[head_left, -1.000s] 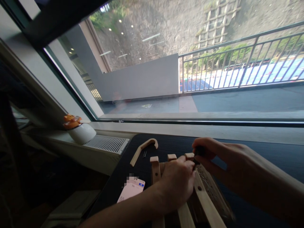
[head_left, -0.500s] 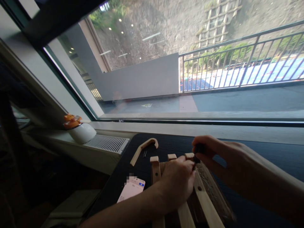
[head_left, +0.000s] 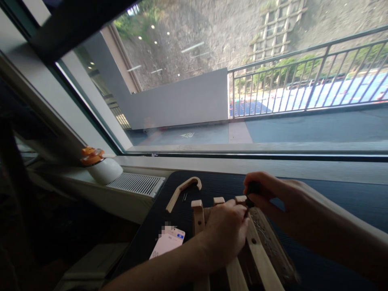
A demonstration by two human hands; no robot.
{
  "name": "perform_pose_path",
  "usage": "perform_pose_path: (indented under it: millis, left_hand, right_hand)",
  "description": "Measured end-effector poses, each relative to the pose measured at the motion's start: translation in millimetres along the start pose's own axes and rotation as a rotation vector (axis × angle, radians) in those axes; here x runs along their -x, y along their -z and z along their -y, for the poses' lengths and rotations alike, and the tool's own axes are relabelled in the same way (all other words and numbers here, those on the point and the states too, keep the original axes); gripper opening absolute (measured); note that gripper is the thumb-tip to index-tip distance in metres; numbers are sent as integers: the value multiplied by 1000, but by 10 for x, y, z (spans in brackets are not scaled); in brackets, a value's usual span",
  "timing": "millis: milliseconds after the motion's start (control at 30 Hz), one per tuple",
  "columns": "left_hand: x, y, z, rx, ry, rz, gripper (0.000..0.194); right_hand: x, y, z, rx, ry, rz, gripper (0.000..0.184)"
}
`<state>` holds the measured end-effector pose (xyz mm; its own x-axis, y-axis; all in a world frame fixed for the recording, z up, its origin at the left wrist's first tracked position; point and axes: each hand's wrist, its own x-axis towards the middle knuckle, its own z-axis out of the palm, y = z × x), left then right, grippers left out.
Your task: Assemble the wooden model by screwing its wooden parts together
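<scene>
Wooden slats (head_left: 261,258) under 2 hands

The 3 hook-ended slats lie side by side on the dark table (head_left: 220,184). The left hand (head_left: 227,228) curls over them; its grip is hidden. The right hand (head_left: 286,190) closes round a black-handled tool (head_left: 254,189). Farther left lie a loose wooden hook (head_left: 182,190), 2 thin pins (head_left: 185,197) and a phone (head_left: 168,243).

"00" on phone screen (head_left: 168,243), triangle sign (head_left: 187,135) illegible
</scene>
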<state>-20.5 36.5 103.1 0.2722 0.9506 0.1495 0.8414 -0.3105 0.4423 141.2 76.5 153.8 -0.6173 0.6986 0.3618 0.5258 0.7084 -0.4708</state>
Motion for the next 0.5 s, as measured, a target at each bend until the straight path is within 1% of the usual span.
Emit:
perform_pose_path:
  millis: [233, 400, 433, 500]
  left_hand:
    - [-2, 16, -14, 2, 15, 6, 15]
    - [-3, -10, 12, -18, 10, -15, 16]
    - [-2, -14, 16, -19, 12, -16, 17]
    - [2, -17, 20, -12, 17, -9, 17]
  right_hand:
    - [-24, 0, -41, -26, 7, 18, 12]
    - [-60, -7, -89, -85, 47, 36, 15]
    - [-68, -9, -92, -93, 61, 31, 15]
    - [-82, -14, -95, -87, 97, -36, 15]
